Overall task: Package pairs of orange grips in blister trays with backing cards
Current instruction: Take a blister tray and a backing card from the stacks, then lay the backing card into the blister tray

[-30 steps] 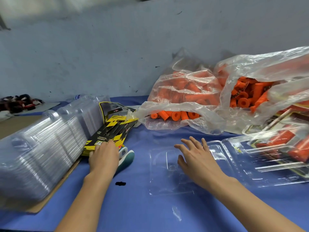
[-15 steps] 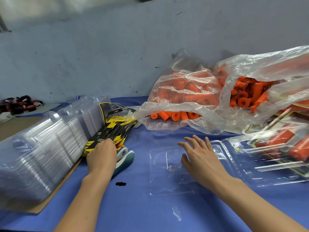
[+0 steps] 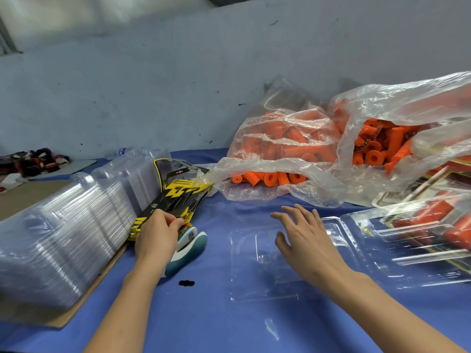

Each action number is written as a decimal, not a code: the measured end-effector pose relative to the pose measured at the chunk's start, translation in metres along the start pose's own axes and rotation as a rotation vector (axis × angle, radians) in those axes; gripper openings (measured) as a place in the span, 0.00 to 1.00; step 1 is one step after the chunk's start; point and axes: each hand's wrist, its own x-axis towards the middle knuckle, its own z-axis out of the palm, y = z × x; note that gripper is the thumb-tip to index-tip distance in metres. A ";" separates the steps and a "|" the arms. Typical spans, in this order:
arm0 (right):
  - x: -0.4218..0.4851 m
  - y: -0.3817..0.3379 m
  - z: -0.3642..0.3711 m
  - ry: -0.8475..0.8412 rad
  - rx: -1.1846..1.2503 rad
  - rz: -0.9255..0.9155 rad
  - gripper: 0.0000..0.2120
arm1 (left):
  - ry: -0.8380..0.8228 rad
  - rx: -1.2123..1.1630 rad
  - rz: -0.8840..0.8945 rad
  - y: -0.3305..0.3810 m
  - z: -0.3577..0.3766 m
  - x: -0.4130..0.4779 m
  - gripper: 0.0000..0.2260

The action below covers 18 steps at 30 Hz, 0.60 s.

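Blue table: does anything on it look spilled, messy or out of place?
A few orange grips poke out of the mouth of the crinkled clear plastic bag onto the blue table. A small black scrap lies loose near the left forearm. A teal and white object lies partly under the yellow-and-black backing cards.

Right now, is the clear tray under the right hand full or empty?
Empty. Through the clear tray only blue cloth shows; no orange grips lie in it. The right hand hovers open above.

A blue desk (image 3: 204,322) carries a teal-and-white object (image 3: 190,247), a small black spot (image 3: 186,283), and cardboard (image 3: 28,192) by the pale wall (image 3: 153,85).
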 end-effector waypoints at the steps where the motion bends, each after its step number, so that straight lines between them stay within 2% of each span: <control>1: 0.002 -0.006 0.001 0.005 0.023 -0.009 0.22 | 0.003 -0.044 -0.001 0.001 -0.001 0.000 0.07; 4: 0.012 -0.031 0.008 0.014 0.084 -0.065 0.23 | -0.003 -0.185 0.015 0.006 -0.004 -0.002 0.05; 9: 0.041 -0.080 0.024 -0.030 0.139 -0.192 0.26 | -0.090 -0.326 0.036 0.012 -0.006 -0.006 0.09; 14: 0.066 -0.119 0.042 -0.041 0.189 -0.333 0.24 | -0.225 -0.581 -0.047 0.011 -0.008 -0.001 0.10; 18: 0.075 -0.128 0.053 0.020 0.219 -0.285 0.20 | -0.260 -0.779 -0.114 0.007 -0.009 0.004 0.10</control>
